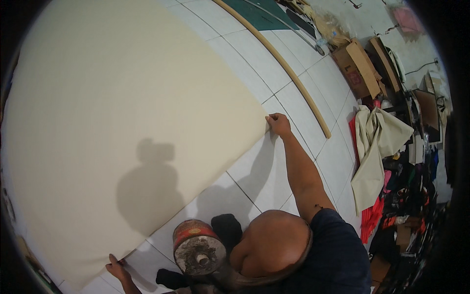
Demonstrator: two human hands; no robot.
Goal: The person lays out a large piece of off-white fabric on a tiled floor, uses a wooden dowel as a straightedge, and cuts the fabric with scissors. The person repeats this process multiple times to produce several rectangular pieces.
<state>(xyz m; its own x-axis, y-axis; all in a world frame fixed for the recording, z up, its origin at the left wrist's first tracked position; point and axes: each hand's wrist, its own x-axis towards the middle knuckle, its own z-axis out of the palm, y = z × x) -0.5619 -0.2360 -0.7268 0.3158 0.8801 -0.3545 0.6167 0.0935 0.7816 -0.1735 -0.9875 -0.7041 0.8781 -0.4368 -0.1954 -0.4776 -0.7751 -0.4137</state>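
Here, cream sheet [125, 108] left of cardboard box [348, 67] with reddish print [355, 78].

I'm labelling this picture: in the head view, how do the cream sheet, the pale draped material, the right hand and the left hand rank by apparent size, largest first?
1. Cream sheet
2. Pale draped material
3. Right hand and left hand: about alike, so unranked

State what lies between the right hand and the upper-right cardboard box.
In the head view, a long tan pole lies on white tiles between the right hand and the cardboard box.
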